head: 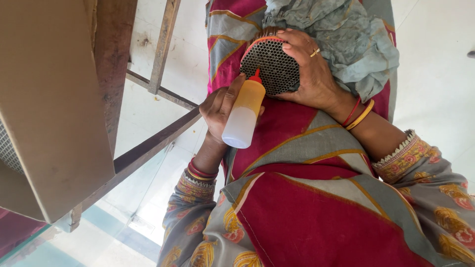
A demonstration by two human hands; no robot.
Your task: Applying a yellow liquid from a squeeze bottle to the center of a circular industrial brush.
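Head view: left hand (222, 111), grip clamped on squeeze bottle (243, 114), long axis tilted, red nozzle up-right touching honeycomb mesh disc (269, 66); right hand (311, 74), grip closed round disc's right rim against lap cloth (346, 34); wooden frame (148, 143) left, open floor beyond.

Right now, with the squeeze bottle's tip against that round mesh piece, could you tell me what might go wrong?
The squeeze bottle is tipped with its red nozzle at the honeycomb mesh; liquid could run through the holes onto the cloth behind. The right hand grips only the rim, so it may slip.
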